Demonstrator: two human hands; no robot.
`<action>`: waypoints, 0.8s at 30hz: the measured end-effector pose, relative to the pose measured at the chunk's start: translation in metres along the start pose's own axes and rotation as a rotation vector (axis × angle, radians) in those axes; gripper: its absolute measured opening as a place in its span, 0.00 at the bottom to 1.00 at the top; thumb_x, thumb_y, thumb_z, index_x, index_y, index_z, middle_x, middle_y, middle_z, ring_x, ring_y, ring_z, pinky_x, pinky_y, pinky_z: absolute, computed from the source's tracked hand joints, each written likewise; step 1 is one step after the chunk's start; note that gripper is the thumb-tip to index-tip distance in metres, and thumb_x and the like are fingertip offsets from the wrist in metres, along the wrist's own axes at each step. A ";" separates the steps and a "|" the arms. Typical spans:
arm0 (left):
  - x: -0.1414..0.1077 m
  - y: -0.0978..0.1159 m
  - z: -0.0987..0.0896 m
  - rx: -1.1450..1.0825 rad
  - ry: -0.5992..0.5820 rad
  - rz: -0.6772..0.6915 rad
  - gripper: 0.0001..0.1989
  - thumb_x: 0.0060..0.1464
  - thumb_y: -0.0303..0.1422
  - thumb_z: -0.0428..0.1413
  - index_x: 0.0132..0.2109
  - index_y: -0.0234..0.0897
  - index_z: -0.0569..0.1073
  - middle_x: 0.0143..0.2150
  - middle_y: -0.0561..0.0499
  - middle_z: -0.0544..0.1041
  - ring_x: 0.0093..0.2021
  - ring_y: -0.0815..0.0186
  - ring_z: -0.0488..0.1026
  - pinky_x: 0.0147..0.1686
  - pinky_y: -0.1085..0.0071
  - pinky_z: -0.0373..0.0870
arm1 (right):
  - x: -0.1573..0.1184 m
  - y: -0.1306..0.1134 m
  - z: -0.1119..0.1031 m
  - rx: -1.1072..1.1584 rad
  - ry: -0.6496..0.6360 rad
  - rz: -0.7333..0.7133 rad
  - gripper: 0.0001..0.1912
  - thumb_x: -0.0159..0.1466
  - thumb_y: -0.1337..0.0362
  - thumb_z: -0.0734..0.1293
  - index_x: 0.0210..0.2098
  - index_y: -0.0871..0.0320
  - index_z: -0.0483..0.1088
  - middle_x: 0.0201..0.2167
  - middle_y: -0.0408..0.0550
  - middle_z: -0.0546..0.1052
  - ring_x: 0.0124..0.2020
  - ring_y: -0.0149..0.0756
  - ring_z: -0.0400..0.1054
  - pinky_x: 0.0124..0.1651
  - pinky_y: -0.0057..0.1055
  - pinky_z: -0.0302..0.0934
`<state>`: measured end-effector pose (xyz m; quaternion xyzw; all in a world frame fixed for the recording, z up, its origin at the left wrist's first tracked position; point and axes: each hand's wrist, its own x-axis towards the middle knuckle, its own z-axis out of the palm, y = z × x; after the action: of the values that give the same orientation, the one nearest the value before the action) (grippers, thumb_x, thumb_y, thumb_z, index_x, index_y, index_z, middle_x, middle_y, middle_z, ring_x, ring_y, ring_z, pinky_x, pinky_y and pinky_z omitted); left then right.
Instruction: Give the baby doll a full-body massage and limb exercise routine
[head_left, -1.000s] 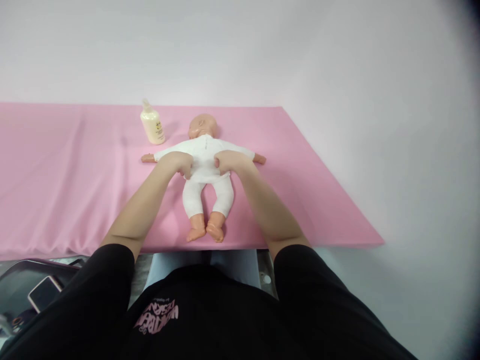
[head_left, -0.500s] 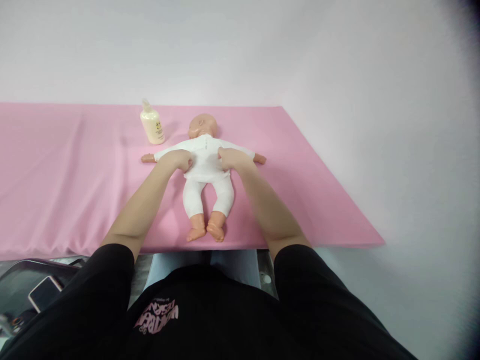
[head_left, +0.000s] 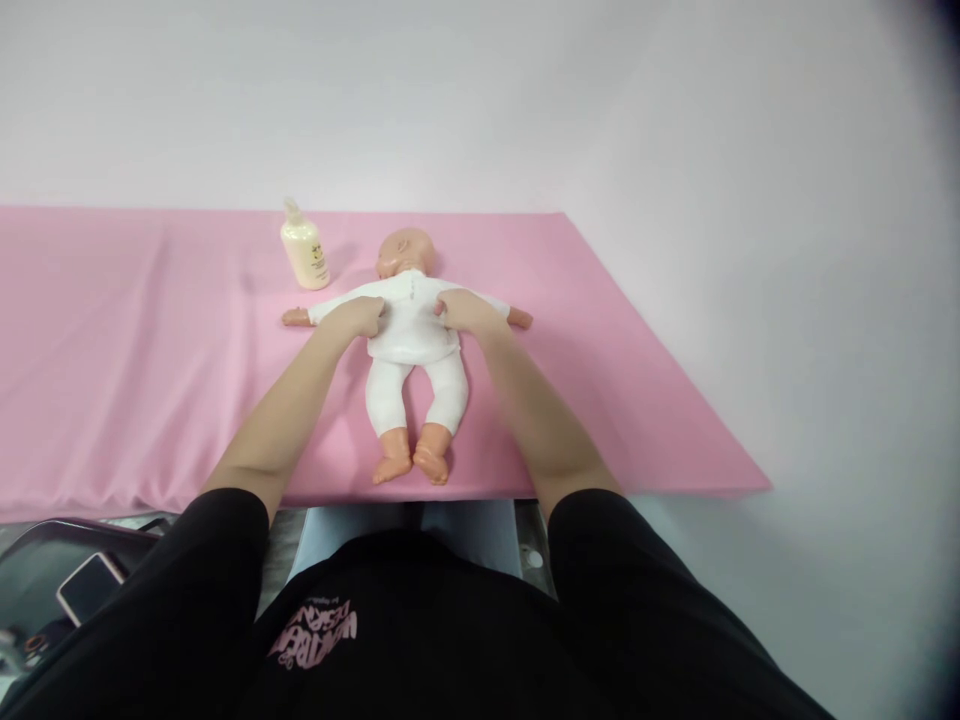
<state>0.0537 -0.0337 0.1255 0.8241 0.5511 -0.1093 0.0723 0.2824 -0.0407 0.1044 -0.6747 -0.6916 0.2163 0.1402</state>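
Note:
A baby doll (head_left: 412, 330) lies stretched out with its arms spread, its head (head_left: 406, 252) turned to the left and its bare feet toward me. It wears a white long-sleeved shirt (head_left: 412, 315) and white trousers (head_left: 387, 395). At the left side of its torso, my left hand (head_left: 364, 316) is closed, its curled fingers on the shirt cloth. My right hand (head_left: 461, 310) does the same on the opposite side, thumb toward the middle of the torso. Most fingertips of both hands are hidden.
A pump bottle of pale yellow liquid (head_left: 306, 252) stands left of the doll's head. Pink cloth (head_left: 135, 350) covers the table, whose right edge slants toward me. White wall surrounds it. At lower left a phone (head_left: 91, 588) lies on a dark surface.
Both hands have shifted very slightly away from me along the doll's sides. The shirt's lower hem looks a little smoother. The doll and the bottle keep their places.

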 end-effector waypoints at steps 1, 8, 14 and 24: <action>0.002 -0.002 0.002 0.006 0.027 0.034 0.28 0.53 0.23 0.56 0.61 0.37 0.77 0.58 0.40 0.81 0.54 0.49 0.79 0.56 0.58 0.73 | -0.003 -0.002 -0.001 -0.075 -0.015 -0.012 0.16 0.70 0.58 0.70 0.52 0.61 0.80 0.54 0.62 0.82 0.60 0.58 0.72 0.67 0.64 0.63; 0.021 -0.015 0.014 -0.006 0.169 0.148 0.16 0.49 0.22 0.58 0.46 0.36 0.81 0.50 0.42 0.81 0.46 0.53 0.79 0.47 0.63 0.73 | -0.011 -0.001 0.003 -0.229 0.044 -0.132 0.20 0.68 0.77 0.61 0.54 0.59 0.75 0.55 0.57 0.81 0.56 0.49 0.76 0.62 0.44 0.67; 0.032 -0.022 0.021 -0.047 0.223 0.175 0.17 0.44 0.20 0.57 0.42 0.35 0.79 0.43 0.43 0.81 0.46 0.51 0.79 0.46 0.62 0.72 | 0.003 0.011 0.014 -0.209 0.141 -0.183 0.27 0.66 0.79 0.58 0.61 0.57 0.70 0.56 0.57 0.81 0.56 0.51 0.76 0.60 0.45 0.67; 0.038 -0.028 0.031 -0.228 0.292 0.168 0.39 0.46 0.18 0.55 0.69 0.30 0.68 0.46 0.43 0.83 0.48 0.52 0.80 0.49 0.64 0.73 | 0.025 0.029 0.030 -0.203 0.271 -0.331 0.19 0.65 0.74 0.61 0.50 0.59 0.77 0.58 0.59 0.77 0.59 0.53 0.71 0.65 0.52 0.63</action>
<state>0.0387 0.0033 0.0859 0.8608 0.4937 0.0807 0.0931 0.2921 -0.0196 0.0622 -0.5858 -0.7857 0.0272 0.1969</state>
